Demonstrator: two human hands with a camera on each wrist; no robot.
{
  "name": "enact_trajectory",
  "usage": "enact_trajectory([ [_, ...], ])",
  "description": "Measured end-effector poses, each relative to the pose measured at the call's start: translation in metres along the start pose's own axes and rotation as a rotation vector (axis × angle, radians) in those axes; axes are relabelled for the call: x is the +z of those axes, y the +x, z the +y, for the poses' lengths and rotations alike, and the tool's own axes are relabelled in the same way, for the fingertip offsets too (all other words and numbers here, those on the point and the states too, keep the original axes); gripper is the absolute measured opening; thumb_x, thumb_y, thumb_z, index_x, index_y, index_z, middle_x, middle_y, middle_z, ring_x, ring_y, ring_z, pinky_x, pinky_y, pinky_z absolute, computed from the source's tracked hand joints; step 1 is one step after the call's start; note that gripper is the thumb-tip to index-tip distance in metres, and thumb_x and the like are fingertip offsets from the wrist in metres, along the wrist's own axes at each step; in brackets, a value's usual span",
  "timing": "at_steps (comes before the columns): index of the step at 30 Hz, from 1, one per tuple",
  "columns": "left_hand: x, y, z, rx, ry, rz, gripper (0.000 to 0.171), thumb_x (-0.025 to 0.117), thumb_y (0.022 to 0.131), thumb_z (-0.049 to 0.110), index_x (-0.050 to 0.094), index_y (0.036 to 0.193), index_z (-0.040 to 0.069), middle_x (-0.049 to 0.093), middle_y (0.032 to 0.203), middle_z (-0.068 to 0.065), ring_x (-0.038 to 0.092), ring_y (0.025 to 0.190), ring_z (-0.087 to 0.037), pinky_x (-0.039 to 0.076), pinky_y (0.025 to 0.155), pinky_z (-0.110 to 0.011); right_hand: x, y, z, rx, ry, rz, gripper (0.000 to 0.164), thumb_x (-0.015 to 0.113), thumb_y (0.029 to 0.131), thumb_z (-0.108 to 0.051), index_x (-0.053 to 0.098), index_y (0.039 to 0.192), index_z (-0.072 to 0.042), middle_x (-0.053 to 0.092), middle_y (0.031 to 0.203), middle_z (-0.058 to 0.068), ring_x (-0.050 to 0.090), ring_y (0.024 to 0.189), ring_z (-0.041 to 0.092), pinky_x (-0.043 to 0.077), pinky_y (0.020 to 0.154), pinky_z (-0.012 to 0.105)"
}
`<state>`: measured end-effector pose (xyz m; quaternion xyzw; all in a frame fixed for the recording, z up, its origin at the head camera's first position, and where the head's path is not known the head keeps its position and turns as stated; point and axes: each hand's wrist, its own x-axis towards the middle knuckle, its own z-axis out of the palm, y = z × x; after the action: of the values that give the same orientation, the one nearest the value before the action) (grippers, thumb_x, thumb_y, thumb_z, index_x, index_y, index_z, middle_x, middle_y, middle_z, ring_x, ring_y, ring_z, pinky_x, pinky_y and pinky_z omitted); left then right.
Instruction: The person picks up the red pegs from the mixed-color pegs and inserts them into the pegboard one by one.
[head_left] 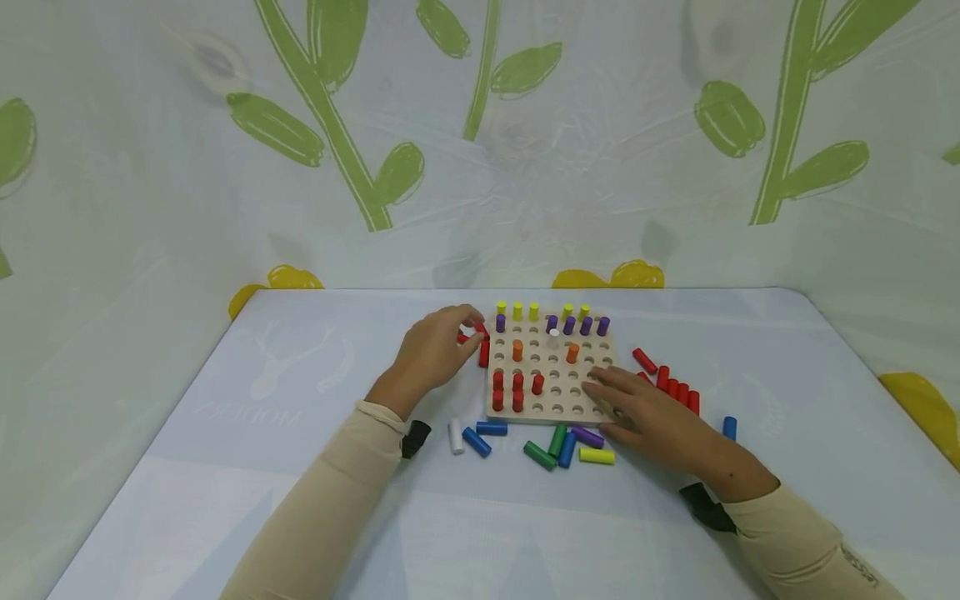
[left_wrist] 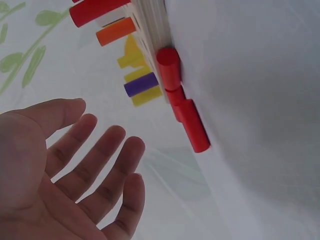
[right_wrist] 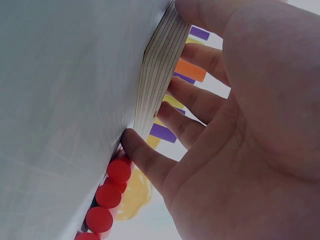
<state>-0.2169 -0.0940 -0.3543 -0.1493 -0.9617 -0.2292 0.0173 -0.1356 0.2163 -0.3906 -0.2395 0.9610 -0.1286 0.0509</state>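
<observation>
A wooden pegboard (head_left: 555, 419) lies on the table with red, orange, purple, yellow and white pegs standing in some of its holes. My left hand (head_left: 435, 346) hovers by the board's left side with its fingers loosely spread and nothing in them. Close to it, several red pegs (left_wrist: 194, 126) lie along that side, apart from the fingers in the left wrist view. My right hand (head_left: 660, 417) rests at the board's right front corner, fingers extended onto its top and edge. In the right wrist view the little finger (right_wrist: 145, 155) reaches down beside the layered edge (right_wrist: 162, 65).
In front of the board lie loose pegs: a white one (head_left: 455, 437), blue (head_left: 477, 442), green (head_left: 540, 455), purple (head_left: 588, 437) and yellow (head_left: 597, 457). Several red pegs (head_left: 682, 393) and a blue peg (head_left: 730, 428) lie to the right. A leaf-patterned curtain (head_left: 600, 208) hangs behind the table.
</observation>
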Motion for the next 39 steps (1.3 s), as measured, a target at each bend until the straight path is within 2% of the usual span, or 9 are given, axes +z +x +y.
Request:
enact_trajectory([
  [7,0.004,0.005,-0.012,-0.069,0.042,-0.02,0.034,0.068,0.096,0.03,0.065,0.127,0.018,0.06,0.132,-0.012,0.062,0.105,-0.026,0.057,0.09,-0.041,0.0,0.0,-0.001,-0.001,-0.007,-0.001,0.066,0.074,0.09,-0.03,0.048,0.149,-0.019,0.038,0.159,0.009,0.033,0.148,0.037,0.047,0.105,0.051],
  [14,0.004,0.009,-0.019,-0.133,0.068,-0.053,0.037,0.065,0.097,0.033,0.063,0.13,0.015,0.061,0.124,-0.013,0.061,0.093,-0.024,0.057,0.086,-0.039,-0.001,0.0,0.0,0.002,-0.01,-0.002,0.066,0.075,0.09,-0.03,0.048,0.15,-0.018,0.038,0.159,0.01,0.033,0.147,0.037,0.047,0.105,0.052],
  [24,0.007,0.022,-0.021,-0.259,0.097,-0.18,0.049,0.059,0.099,0.041,0.057,0.137,0.01,0.065,0.119,-0.009,0.06,0.099,-0.024,0.055,0.087,-0.042,0.002,0.0,0.001,0.013,0.006,-0.004,0.067,0.075,0.09,-0.03,0.047,0.15,-0.02,0.037,0.16,0.01,0.033,0.147,0.038,0.048,0.104,0.052],
  [35,0.009,0.034,-0.025,-0.312,0.125,-0.22,0.051,0.063,0.096,0.043,0.062,0.13,0.005,0.068,0.124,-0.01,0.061,0.1,-0.024,0.055,0.089,-0.041,0.003,0.001,0.0,0.009,-0.008,0.002,0.067,0.076,0.089,-0.03,0.049,0.149,-0.02,0.038,0.159,0.009,0.033,0.148,0.037,0.048,0.104,0.051],
  [39,0.011,0.037,-0.025,-0.317,0.127,-0.222,0.048,0.065,0.095,0.045,0.067,0.122,0.006,0.07,0.114,-0.008,0.06,0.092,-0.022,0.055,0.079,-0.036,0.003,0.0,0.002,0.009,-0.01,0.002,0.067,0.075,0.089,-0.03,0.049,0.149,-0.019,0.038,0.159,0.009,0.033,0.148,0.037,0.048,0.104,0.051],
])
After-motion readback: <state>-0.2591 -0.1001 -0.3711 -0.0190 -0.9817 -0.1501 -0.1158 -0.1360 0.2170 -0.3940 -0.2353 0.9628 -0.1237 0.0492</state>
